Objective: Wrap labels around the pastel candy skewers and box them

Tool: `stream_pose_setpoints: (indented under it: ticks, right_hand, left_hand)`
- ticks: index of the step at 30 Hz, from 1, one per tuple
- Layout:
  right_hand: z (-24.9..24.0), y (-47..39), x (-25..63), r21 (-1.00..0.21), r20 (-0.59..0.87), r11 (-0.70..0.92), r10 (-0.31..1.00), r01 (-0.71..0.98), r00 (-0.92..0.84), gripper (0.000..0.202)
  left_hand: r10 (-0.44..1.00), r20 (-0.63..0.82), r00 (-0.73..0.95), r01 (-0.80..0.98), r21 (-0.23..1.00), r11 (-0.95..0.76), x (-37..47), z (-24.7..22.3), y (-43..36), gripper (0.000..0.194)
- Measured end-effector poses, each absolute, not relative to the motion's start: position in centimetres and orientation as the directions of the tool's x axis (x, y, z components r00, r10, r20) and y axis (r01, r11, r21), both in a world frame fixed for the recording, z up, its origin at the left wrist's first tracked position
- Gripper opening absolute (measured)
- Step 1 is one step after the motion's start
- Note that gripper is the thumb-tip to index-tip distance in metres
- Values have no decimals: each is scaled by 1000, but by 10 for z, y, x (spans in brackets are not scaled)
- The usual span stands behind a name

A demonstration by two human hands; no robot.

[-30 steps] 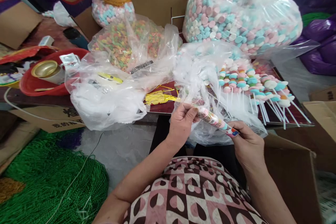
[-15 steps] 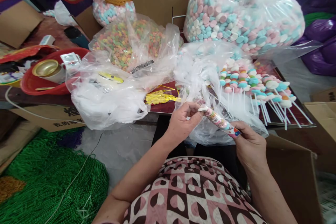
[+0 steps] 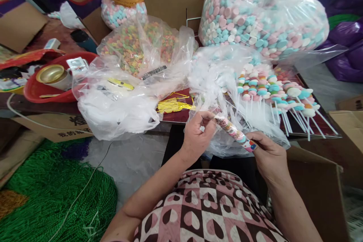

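Observation:
A marshmallow skewer in a printed wrapper (image 3: 235,133) slants between my two hands above my lap. At its upper left end my left hand (image 3: 198,136) pinches the gathered wrapper between thumb and fingers. My right hand (image 3: 269,155) grips the lower right end, thumb on top; whatever stick is inside the palm is hidden. Just beyond lie unwrapped marshmallow skewers (image 3: 256,83) on white sticks, in pink, blue and white. Yellow twist ties (image 3: 174,105) lie in a pile on the table, left of my left hand. A crumpled clear plastic bag (image 3: 211,77) spreads behind the held skewer.
A big bag of marshmallows (image 3: 263,19) stands at the back right, a bag of small coloured candies (image 3: 136,45) at the back left. A red basin (image 3: 31,92) holds a metal bowl. Green cord (image 3: 70,193) heaps on the floor; an open carton (image 3: 314,181) stands right.
My left hand's fingers have shifted slightly at the wrapper's end, and the pale tip there shows less. The right hand and the skewer have moved a little to the left.

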State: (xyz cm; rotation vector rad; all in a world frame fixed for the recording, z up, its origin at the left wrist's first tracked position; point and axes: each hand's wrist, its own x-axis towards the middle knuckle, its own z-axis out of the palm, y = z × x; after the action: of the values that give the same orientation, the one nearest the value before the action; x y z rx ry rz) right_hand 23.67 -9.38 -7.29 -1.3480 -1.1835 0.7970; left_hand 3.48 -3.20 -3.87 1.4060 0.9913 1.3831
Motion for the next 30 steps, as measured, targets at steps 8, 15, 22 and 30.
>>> stream_pose_setpoints:
  ticks: [8,15,22,30]
  right_hand:
    - [-65,-93,236,-955,208,145,949,258,238,13]
    - [-63,-95,234,-950,209,127,937,285,280,9]
    - [-56,-96,230,-922,253,153,933,356,255,7]
    - [-58,-96,222,-959,173,87,934,270,314,3]
  left_hand:
    - [841,536,72,86,837,-540,31,-32,-29,6]
    - [720,679,142,243,681,-690,29,-25,-30,16]
    - [767,609,204,327,696,-639,29,-22,-33,21]
    - [852,490,182,272,808,-523,32,-26,-34,18]
